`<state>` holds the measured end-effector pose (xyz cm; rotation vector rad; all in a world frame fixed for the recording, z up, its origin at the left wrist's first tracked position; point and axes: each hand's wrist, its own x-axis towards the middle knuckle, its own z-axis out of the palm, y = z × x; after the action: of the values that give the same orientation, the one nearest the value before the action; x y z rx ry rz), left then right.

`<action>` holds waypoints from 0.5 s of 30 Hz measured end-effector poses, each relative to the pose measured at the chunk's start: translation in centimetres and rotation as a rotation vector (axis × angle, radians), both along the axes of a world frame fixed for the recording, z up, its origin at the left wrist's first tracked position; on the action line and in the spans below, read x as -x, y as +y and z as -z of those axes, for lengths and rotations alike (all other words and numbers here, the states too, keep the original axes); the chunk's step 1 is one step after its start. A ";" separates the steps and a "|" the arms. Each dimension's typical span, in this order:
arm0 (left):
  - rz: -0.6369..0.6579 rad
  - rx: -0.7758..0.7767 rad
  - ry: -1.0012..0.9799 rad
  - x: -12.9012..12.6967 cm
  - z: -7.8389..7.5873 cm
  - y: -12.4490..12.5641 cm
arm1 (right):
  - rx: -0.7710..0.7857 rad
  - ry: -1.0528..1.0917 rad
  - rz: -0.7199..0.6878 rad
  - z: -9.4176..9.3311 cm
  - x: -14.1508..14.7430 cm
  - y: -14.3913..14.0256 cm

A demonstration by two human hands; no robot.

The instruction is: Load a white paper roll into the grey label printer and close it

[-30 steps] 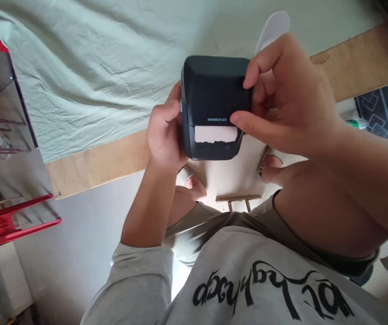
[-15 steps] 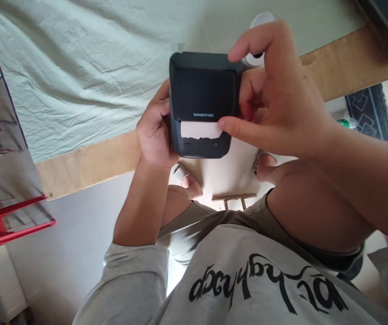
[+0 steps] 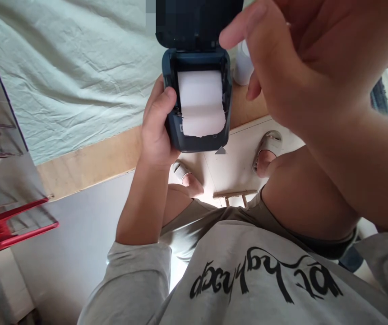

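Dark blue-grey plastic label printer point(image 3: 197, 135), lid point(image 3: 199, 22) swung up and open, top of lid cut by the frame's upper edge. White paper roll point(image 3: 200, 101) sits in the exposed bay, its torn end lying over the front lip. Printer is held in the air, above the wooden front edge of the bench point(image 3: 89, 160), not resting on it.

Left hand point(image 3: 156, 128) closed round the printer's left side, thumb on the bay's rim just beside the roll. Right hand point(image 3: 295, 67) loosely open, fingers spread, holding nothing; index fingertip near the lid's right corner, contact not certain.

Pale green cloth point(image 3: 72, 76) covers the bench behind, stopping short of the front edge and leaving a bare wooden strip. White cylinder point(image 3: 243, 67) stands on the bench right of the printer, partly hidden by the right hand. Red frame point(image 3: 7, 225) at far left, well apart. Open floor beneath the hands.
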<state>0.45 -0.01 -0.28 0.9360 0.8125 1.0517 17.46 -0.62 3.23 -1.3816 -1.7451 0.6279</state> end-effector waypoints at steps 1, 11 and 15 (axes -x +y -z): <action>0.010 0.006 -0.004 0.1 0.1 0.0 | -0.108 -0.033 0.027 0.2 0.0 0.3; 0.063 -0.128 0.031 0.5 0.4 0.0 | 0.200 -0.751 -0.062 -0.7 1.9 0.8; 0.048 -0.123 0.088 0.4 0.1 0.0 | 0.219 -0.809 -0.088 -0.8 2.1 0.8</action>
<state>0.08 -0.04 -0.36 1.1069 0.8007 1.0332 15.36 0.22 4.05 -1.8833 -2.4253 0.3175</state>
